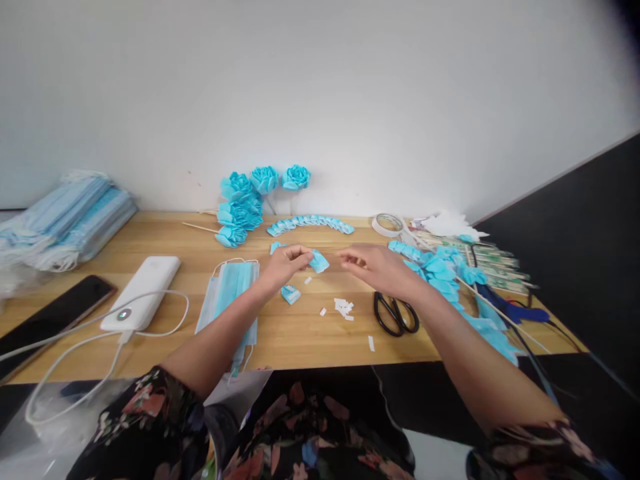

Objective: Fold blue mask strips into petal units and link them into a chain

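My left hand (287,263) pinches a small light-blue fabric piece (319,261) between thumb and fingers above the table. Just right of it, apart from the piece, my right hand (373,265) has its fingers drawn together; whatever may be between the fingertips is too small to see. Below my hands, small white strips (344,307) lie in a loose pile. Another folded blue piece (291,294) rests under my left hand. Black-handled scissors (396,315) lie below my right hand. Behind both hands, a curved row of blue pieces (310,224) spans the table.
Blue fabric flowers (240,203) stand against the wall. Face masks (229,293), a white power bank (143,293) with a cable and a phone (55,320) are on the left. A tape roll (387,225), blue petals (443,273) and a blue glue gun (515,310) lie right.
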The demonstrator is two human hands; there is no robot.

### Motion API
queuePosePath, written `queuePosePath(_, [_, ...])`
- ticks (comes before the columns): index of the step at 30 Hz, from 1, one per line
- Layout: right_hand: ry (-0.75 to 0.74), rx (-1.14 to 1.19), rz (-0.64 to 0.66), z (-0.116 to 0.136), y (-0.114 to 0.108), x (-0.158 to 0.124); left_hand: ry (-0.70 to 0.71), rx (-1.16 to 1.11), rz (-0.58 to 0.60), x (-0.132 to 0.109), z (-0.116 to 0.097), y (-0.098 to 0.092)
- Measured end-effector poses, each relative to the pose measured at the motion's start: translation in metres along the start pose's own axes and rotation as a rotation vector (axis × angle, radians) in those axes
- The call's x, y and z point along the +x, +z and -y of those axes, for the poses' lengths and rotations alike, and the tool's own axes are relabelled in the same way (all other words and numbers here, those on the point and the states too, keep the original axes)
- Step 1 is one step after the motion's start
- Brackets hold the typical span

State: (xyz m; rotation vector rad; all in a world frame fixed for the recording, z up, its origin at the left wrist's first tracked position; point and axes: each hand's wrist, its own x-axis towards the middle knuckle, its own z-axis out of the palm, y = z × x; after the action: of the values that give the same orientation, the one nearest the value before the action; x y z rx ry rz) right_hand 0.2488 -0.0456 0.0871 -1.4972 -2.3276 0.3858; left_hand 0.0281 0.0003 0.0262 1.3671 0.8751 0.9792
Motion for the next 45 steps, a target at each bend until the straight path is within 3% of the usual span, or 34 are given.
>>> queuePosePath(6, [-0.015,0.159,-0.006,0.014,0.013,0.025,0.022,0.019,0.021,0.001,0.001,0.001])
queuePosePath(11, [0.035,0.228,-0.017,0.01,0.018,0.031,0.058,0.044,0.005,0.002,-0.001,-0.003])
queuePosePath(15, [0.147,0.539,-0.221,-0.013,0.013,0.037,0.125,0.161,-0.135,0.004,-0.017,-0.012])
queuePosePath(18, [0.285,0.901,-0.397,-0.034,0.015,0.045,0.188,0.458,-0.112,0.014,-0.038,-0.015])
queuePosePath(20, [0.359,1.104,-0.436,-0.043,0.021,0.05,0.25,0.719,-0.043,0.025,-0.05,-0.013])
queuePosePath(23, [0.403,1.31,-0.396,-0.049,0.034,0.054,0.254,1.057,0.028,0.047,-0.056,-0.004])
queuePosePath(27, [0.433,1.446,-0.335,-0.054,0.049,0.049,0.141,1.373,0.172,0.078,-0.041,0.004])
queuePosePath(31, [0.459,1.508,-0.362,-0.058,0.052,0.044,0.055,1.382,0.357,0.101,-0.024,0.001])
queuePosePath(36, [0.467,1.523,-0.352,-0.052,0.049,0.045,-0.001,1.33,0.461,0.112,-0.014,-0.002])
queuePosePath(41, [0.463,1.509,-0.333,-0.046,0.051,0.044,0.003,1.321,0.446,0.107,-0.007,0.001])
queuePosePath(45, [0.445,1.476,-0.307,-0.045,0.052,0.043,0.051,1.264,0.359,0.093,-0.01,-0.008])
